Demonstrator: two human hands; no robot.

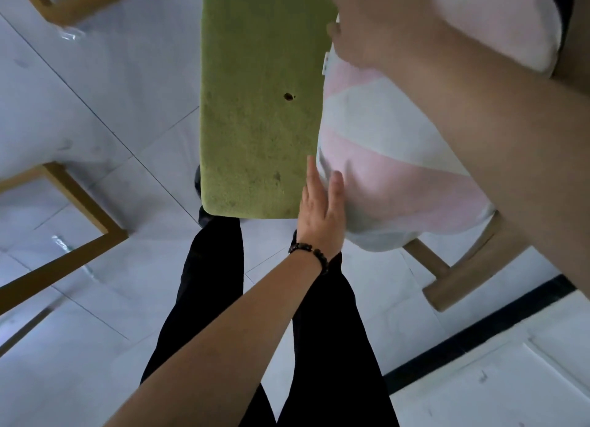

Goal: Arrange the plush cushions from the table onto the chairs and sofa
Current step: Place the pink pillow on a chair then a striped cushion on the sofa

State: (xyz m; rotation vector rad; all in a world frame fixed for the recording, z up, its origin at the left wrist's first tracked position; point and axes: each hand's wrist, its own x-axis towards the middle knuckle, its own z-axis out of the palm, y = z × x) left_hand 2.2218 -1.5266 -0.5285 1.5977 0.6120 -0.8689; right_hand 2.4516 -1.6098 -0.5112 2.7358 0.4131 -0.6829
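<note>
A pink and white striped plush cushion (376, 158) lies on the right part of a chair's green seat pad (255, 107). My left hand (321, 212), with a dark bead bracelet at the wrist, presses flat with straight fingers against the cushion's near left side. My right hand (360, 27) rests on the cushion's far upper edge; its fingers curve over the fabric and their tips are hidden. A second pink and white cushion (498, 21) shows at the top right behind my right arm.
The chair's wooden frame (453, 273) sticks out at the lower right. Two more wooden frames (79, 203) stand on the white tiled floor to the left. My black-trousered legs (223, 299) stand right below the seat. A black floor strip (479, 327) runs at the right.
</note>
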